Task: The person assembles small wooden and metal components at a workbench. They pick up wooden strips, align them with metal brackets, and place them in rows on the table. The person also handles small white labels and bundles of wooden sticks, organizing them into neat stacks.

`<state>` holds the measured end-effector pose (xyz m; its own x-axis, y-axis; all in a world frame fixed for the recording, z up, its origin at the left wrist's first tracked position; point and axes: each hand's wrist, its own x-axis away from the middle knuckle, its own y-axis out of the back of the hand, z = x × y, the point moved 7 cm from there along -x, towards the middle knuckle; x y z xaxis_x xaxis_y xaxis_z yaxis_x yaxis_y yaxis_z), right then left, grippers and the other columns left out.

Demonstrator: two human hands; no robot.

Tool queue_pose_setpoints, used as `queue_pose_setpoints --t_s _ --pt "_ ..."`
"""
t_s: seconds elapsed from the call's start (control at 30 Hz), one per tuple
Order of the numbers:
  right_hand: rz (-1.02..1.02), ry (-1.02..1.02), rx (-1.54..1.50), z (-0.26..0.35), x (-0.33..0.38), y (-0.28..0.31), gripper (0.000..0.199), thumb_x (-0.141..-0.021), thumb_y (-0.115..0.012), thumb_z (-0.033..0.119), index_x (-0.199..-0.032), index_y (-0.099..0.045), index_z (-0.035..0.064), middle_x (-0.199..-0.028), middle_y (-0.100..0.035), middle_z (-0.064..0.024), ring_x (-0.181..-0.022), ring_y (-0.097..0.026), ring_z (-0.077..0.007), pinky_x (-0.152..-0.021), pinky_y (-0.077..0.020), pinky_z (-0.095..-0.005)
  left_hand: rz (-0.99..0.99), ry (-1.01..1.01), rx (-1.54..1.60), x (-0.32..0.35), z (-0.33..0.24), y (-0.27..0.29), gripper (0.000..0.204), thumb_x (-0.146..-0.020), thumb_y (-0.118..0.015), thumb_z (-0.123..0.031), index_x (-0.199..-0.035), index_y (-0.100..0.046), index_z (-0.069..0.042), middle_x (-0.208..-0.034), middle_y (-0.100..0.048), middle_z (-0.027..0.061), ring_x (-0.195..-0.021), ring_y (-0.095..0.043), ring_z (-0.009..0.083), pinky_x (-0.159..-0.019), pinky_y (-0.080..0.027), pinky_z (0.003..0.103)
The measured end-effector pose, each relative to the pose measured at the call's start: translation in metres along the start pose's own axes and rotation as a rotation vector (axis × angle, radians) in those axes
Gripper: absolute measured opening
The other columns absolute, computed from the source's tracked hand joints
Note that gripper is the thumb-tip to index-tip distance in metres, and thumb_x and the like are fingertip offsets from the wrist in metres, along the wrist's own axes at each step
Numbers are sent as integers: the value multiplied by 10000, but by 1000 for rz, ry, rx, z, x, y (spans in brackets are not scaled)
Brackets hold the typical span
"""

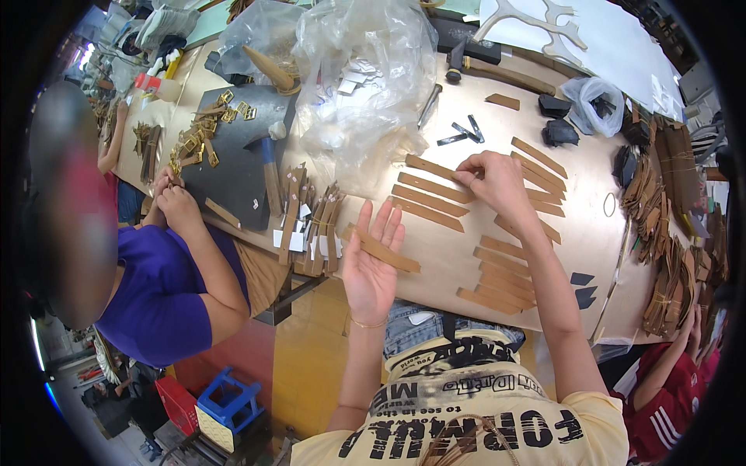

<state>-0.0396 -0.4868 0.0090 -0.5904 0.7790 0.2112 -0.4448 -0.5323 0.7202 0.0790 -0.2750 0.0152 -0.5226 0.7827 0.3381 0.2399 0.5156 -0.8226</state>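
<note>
Left hand palm-up, flat, brown leather strip resting across it. Right hand pinching strip end in laid-out row on tabletop. Several rows placed; bundled strips left.

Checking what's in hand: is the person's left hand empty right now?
No, the left hand lies palm up with a tan strip resting across it.
</note>
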Motion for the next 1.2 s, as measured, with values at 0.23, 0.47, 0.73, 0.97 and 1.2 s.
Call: queue_pose_setpoints --t_s 0.23,0.47,0.73,0.97,1.2 --pt "-221 484 238 22 -12 4 186 -908 -655 200 -1004 -736 64 -1094 -651 -77 -1039 -575 -258 -890 -472 -384 10 6 -92 -2 1 -13 503 -1058 -300 -218 -1504 -259 10 -1525 -323 235 -1428 -324 336 -1200 -291 435" --pt "-254 430 117 0 -45 26 188 -933 -615 176 -998 -724 37 -1099 -632 -105 -1051 -569 -288 -924 -484 -397 83 7 -9 -1 -4 -15 526 -1047 -308 -213 -1522 -226 -3 -1533 -302 242 -1441 -297 344 -1206 -277 433" --pt "143 107 -449 18 19 -9 253 -955 -647 245 -1037 -726 19 -900 -720 -44 -774 -590 -107 -726 -482 -293 140 75 305 -3 3 -15 513 -1041 -291 -129 -1533 -202 -18 -1554 -270 232 -1453 -272 336 -1217 -260 435" --pt "405 1 -873 47 99 -57 200 -894 -729 174 -982 -724 -6 -803 -695 -14 -737 -584 -75 -676 -490 -260 71 -62 -270 3 7 -16 488 -1074 -287 -152 -1536 -200 -20 -1579 -240 206 -1470 -241 319 -1226 -215 413" --pt "290 93 -557 50 111 -59 166 -892 -726 150 -876 -703 -14 -758 -676 -50 -703 -594 -93 -661 -489 -270 10 -42 -346 21 11 3 542 -1089 -261 -317 -1547 -171 -42 -1568 -265 201 -1456 -273 325 -1212 -236 434"
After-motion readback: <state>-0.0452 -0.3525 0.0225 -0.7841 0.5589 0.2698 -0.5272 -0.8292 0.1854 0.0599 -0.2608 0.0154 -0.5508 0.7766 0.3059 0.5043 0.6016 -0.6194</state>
